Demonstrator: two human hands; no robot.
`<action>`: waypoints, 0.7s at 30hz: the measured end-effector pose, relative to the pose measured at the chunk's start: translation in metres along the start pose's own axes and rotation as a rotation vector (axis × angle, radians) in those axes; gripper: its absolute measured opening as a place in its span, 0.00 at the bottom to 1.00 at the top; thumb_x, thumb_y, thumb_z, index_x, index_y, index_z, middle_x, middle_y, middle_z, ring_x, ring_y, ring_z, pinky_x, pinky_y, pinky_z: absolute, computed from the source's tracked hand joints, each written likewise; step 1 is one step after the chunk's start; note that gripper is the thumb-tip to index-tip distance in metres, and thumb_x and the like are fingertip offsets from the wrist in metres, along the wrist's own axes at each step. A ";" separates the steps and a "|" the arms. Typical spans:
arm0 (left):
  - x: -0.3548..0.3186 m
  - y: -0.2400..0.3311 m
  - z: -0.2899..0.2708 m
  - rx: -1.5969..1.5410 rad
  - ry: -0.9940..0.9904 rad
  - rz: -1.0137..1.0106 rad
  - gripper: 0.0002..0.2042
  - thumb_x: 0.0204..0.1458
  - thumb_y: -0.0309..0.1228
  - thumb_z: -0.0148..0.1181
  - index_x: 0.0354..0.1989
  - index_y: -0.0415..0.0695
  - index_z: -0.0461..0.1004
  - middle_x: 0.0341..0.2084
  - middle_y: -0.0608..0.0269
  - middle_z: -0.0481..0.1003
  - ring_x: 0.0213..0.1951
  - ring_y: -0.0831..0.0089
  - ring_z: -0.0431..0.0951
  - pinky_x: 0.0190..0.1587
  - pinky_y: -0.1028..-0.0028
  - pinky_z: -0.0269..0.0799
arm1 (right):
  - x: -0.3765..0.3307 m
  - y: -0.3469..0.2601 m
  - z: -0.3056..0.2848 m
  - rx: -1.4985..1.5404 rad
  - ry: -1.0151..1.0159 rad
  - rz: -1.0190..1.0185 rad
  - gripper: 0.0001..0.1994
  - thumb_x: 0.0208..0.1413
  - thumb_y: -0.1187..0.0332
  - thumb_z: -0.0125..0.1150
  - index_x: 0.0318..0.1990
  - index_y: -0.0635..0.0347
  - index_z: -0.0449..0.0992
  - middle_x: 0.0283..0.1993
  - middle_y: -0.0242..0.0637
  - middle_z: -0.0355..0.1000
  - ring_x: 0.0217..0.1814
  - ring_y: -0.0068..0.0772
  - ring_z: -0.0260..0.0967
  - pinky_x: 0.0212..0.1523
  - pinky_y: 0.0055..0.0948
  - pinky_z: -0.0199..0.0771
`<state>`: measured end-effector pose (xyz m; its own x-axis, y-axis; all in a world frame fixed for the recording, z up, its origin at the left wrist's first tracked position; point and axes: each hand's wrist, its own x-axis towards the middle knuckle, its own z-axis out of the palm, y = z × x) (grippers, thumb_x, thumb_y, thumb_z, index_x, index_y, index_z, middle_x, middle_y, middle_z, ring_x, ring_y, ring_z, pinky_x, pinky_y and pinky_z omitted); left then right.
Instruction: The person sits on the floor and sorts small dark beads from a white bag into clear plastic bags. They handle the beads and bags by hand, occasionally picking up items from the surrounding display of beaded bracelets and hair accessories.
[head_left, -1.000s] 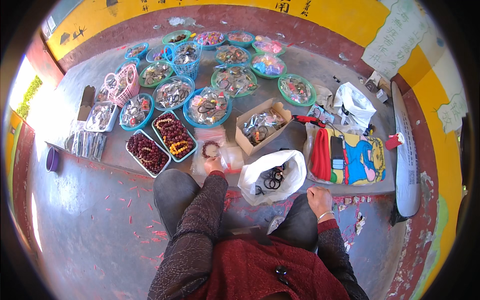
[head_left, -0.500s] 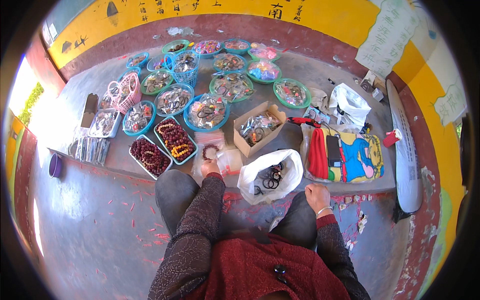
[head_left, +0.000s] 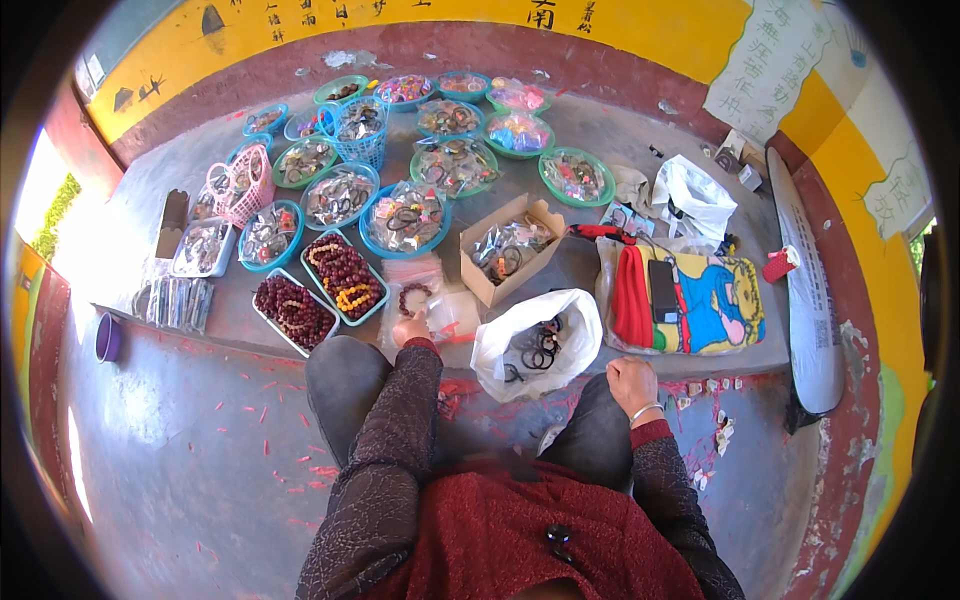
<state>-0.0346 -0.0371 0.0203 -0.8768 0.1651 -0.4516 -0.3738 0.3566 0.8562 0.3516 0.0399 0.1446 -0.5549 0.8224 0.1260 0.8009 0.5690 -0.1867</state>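
Observation:
My left hand point(head_left: 409, 329) lies at the slab's front edge with its fingers curled over a stack of clear plastic bags point(head_left: 455, 315). Whether the fingers pinch anything is too small to tell. Just beyond them, a dark red bead bracelet point(head_left: 413, 290) rests on the bags. My right hand point(head_left: 632, 384) is closed in a loose fist on my right knee, with nothing seen in it. Between my hands a white plastic bag point(head_left: 487, 352) stands open, with black cords or bands point(head_left: 541, 345) inside. Two trays of dark red bead bracelets point(head_left: 345, 280) sit left of the bags.
Several round basins point(head_left: 405, 222) of packaged trinkets cover the slab's far part. Near the middle stands an open cardboard box point(head_left: 480, 275). To the right lie a colourful folded cloth point(head_left: 715, 305), a dark phone point(head_left: 663, 290) and a red cup point(head_left: 777, 265). A purple bucket point(head_left: 106, 340) is at far left.
The whole view has shifted slightly. My left hand stays by the bracelet, its fingers slightly shifted on the bags. My right hand still rests on the knee.

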 end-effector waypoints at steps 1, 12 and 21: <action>0.001 -0.002 0.001 0.000 0.005 -0.005 0.18 0.41 0.37 0.64 0.18 0.31 0.72 0.12 0.56 0.71 0.13 0.67 0.71 0.15 0.68 0.69 | 0.000 0.000 0.000 0.001 0.003 0.000 0.11 0.48 0.64 0.50 0.21 0.58 0.73 0.26 0.39 0.70 0.35 0.42 0.68 0.38 0.41 0.64; -0.013 -0.009 0.000 0.659 -0.031 0.158 0.15 0.48 0.40 0.55 0.29 0.38 0.74 0.24 0.54 0.76 0.21 0.66 0.76 0.19 0.73 0.69 | 0.003 -0.001 0.002 -0.018 0.027 -0.030 0.09 0.47 0.65 0.52 0.22 0.59 0.74 0.25 0.40 0.70 0.32 0.43 0.68 0.35 0.40 0.66; -0.068 0.035 -0.032 -0.259 -0.787 -0.096 0.09 0.52 0.32 0.52 0.35 0.40 0.71 0.27 0.61 0.76 0.23 0.78 0.72 0.18 0.80 0.61 | -0.001 0.002 0.000 0.000 0.001 -0.003 0.10 0.47 0.63 0.51 0.22 0.57 0.73 0.25 0.39 0.70 0.33 0.42 0.68 0.37 0.41 0.64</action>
<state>0.0023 -0.0652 0.0894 -0.4064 0.7732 -0.4868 -0.5781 0.1949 0.7923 0.3540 0.0399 0.1439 -0.5567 0.8209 0.1274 0.7994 0.5711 -0.1864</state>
